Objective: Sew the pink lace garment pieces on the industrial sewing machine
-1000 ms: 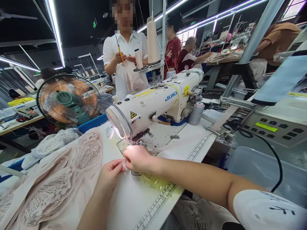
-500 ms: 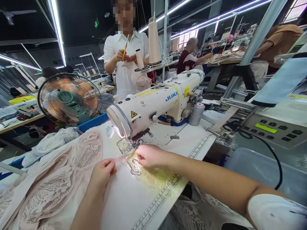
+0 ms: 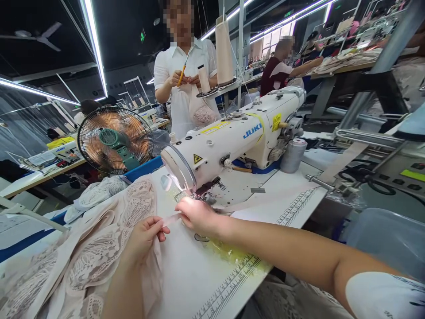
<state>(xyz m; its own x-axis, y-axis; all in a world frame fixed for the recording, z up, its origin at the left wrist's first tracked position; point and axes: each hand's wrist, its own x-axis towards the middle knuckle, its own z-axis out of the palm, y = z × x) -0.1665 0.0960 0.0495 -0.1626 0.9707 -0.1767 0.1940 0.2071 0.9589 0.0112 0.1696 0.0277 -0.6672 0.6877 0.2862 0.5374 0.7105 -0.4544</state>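
Observation:
A white JUKI sewing machine [image 3: 232,137] stands on a white table [image 3: 186,274] printed with ruler marks. My right hand [image 3: 195,215] rests just in front of the needle, fingers closed on the end of a thin pale pink strap [image 3: 171,218]. My left hand [image 3: 146,235] pinches the other end of that strap, a little to the left and nearer me. Under and left of my left hand lies pale pink lace fabric [image 3: 89,261].
A standing fan [image 3: 114,139] is at the back left. A person in a white shirt [image 3: 181,75] stands behind the machine holding a pencil and fabric. Thread cones [image 3: 224,51] sit on a stand. A control panel [image 3: 398,170] and clear bin [image 3: 388,235] are at right.
My right hand moved back toward the needle after pulling away to the right. My left hand shifted slightly, still pinching the strap. The view shifted, so the machine appears further right.

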